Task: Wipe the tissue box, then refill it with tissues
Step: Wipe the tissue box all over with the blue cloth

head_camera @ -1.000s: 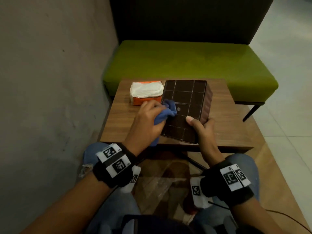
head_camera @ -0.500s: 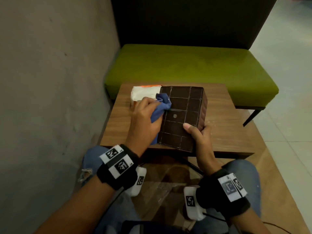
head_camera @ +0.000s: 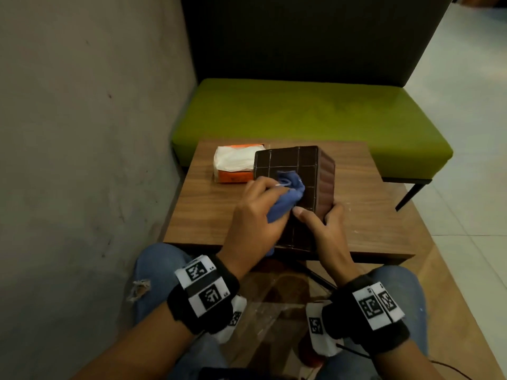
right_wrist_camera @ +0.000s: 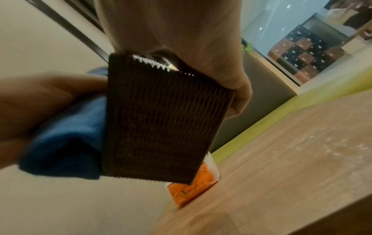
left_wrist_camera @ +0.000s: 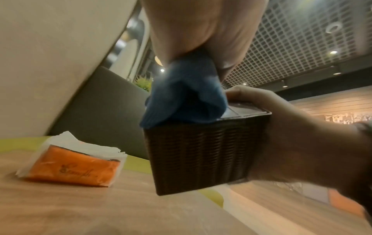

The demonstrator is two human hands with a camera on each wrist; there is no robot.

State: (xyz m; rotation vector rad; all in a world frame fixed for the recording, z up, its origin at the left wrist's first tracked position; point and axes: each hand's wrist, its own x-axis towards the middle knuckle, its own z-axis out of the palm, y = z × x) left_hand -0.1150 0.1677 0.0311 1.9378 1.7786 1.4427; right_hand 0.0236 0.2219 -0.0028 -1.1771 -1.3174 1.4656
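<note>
Now your left hand [head_camera: 253, 215] bunches the blue cloth [head_camera: 288, 197] against the dark tissue box [head_camera: 290, 171] at frame centre, gripped by your right hand [head_camera: 325, 229]; the orange tissue pack [head_camera: 233, 167] lies upper left.

This looks like a café or restaurant seating area: a small wood-grain tabletop [head_camera: 365, 215] faces a green cushioned bench [head_camera: 301, 111] with a tall dark backrest [head_camera: 315, 37] on its far side, under an open grid ceiling [left_wrist_camera: 292, 39] with recessed lights, beside a pale tiled floor [head_camera: 472, 133].
</note>
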